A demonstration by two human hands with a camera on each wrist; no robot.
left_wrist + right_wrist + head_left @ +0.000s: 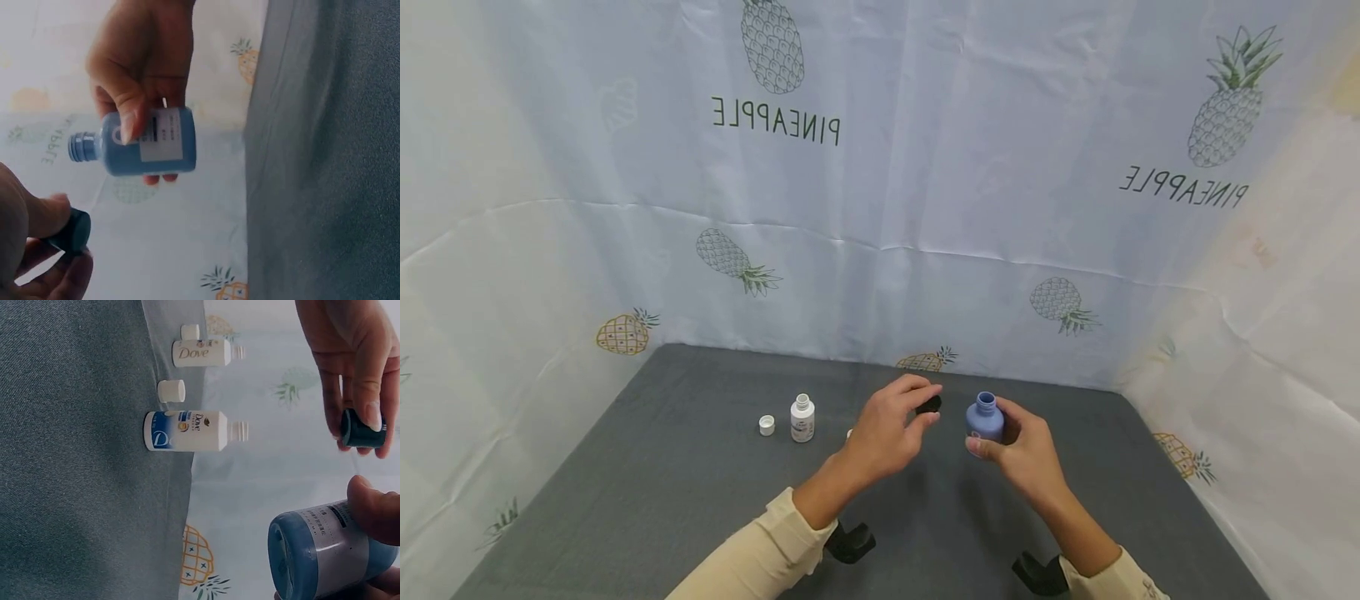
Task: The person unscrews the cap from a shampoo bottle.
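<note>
My left hand (883, 429) pinches a small dark screw cap (929, 405) between thumb and fingers. To its right, my right hand (1026, 450) grips a blue plastic bottle (984, 419), its thumb across the front. The bottle has no cap on, and its threaded neck (82, 147) shows in the left wrist view. A pale printed label (161, 136) runs round its body. Cap and bottle are apart, both held above the table. In the right wrist view the cap (362, 431) is beside the bottle's neck end, which the right thumb and frame edge partly hide.
On the grey table (700, 500) a white bottle (802, 419) stands uncapped beside a white cap (766, 426). The right wrist view shows a second uncapped white bottle (187, 431) with a blue label, near another white cap (171, 391). A pineapple-print curtain (880, 208) surrounds the table.
</note>
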